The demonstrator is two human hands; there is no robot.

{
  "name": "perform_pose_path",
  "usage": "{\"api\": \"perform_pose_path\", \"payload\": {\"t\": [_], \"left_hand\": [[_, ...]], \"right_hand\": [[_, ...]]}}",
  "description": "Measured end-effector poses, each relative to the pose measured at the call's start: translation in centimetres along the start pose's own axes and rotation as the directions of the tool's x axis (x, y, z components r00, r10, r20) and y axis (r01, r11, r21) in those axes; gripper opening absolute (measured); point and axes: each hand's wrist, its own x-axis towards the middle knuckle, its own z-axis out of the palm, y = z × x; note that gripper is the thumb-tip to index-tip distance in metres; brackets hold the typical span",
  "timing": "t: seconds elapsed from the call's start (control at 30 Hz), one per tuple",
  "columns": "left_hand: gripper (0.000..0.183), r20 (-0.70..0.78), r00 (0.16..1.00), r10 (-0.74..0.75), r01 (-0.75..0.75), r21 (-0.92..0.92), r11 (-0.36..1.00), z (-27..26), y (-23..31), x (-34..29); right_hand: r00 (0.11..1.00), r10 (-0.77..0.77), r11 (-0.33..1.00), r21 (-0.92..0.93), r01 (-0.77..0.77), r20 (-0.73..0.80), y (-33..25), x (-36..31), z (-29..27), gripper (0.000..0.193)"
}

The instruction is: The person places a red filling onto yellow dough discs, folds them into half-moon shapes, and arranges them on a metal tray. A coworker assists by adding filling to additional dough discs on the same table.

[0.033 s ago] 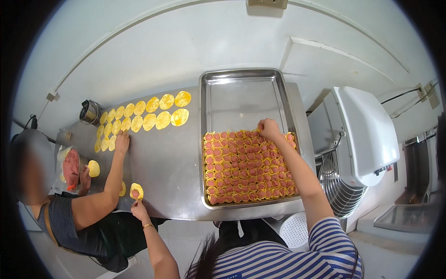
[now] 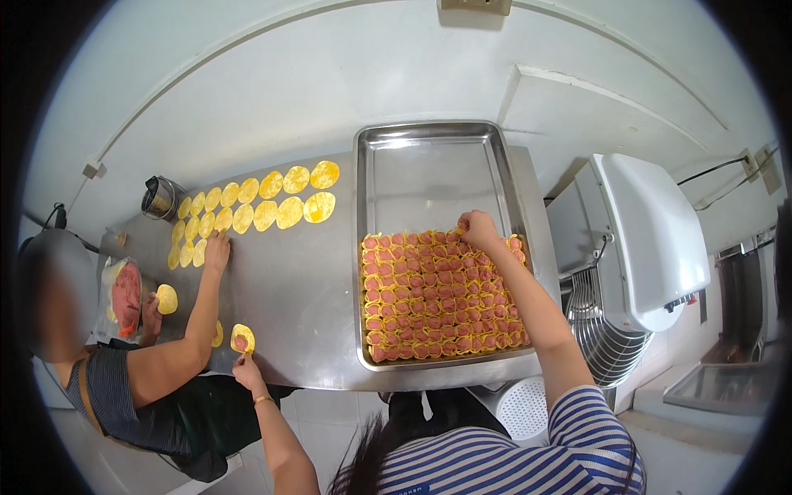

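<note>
My left hand (image 2: 248, 374) pinches the lower edge of a round yellow dough wrapper (image 2: 243, 337) with a lump of pink meat filling on it, at the table's front edge. Far to the right, my right hand (image 2: 477, 228) reaches over a large metal tray (image 2: 429, 177). Its fingers are closed on a small dumpling (image 2: 460, 232) at the back row, mostly hidden by them. Rows of open-topped dumplings (image 2: 429, 293), yellow with pink filling, stand close together in the tray's near half. Bare metal shows in the far half.
At the left a co-worker's hand (image 2: 217, 251) touches flat wrappers (image 2: 265, 216) laid in rows; the other hand (image 2: 152, 318) holds a wrapper (image 2: 167, 299). A bag of pink meat (image 2: 126, 299) lies beside them. A metal container (image 2: 159, 199) stands behind. A white mixer (image 2: 652, 247) is at the right.
</note>
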Motion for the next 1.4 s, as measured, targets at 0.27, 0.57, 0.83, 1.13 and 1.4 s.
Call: {"api": "perform_pose_path", "payload": {"t": [0.27,0.57,0.83,1.13,1.4], "left_hand": [[0.031,-0.024,0.999,0.023,-0.023,0.003,1.000,0.6,1.0,-0.6],[0.027,-0.054,0.998,0.042,-0.041,0.025,0.999,1.2,0.2,-0.2],[0.024,-0.089,0.994,0.062,-0.059,0.031,0.998,2.1,-1.5,0.8],[0.021,-0.102,0.986,0.135,-0.135,0.003,0.991,1.9,-1.4,0.4],[0.026,-0.027,0.999,0.019,-0.018,0.006,1.000,2.1,-1.6,1.5]], "right_hand": [[0.992,-0.055,0.998,0.011,0.054,0.117,-0.4,0.1,-1.8,0.024],[0.957,-0.119,0.992,0.000,0.123,0.263,-0.9,0.4,-4.2,0.031],[0.927,-0.133,0.989,-0.009,0.145,0.351,-1.2,0.9,-4.6,0.032],[0.917,-0.159,0.987,0.041,0.154,0.367,-1.7,0.8,-4.8,0.031],[0.907,-0.035,0.996,0.092,-0.004,0.420,-0.9,1.7,-4.2,0.029]]}}
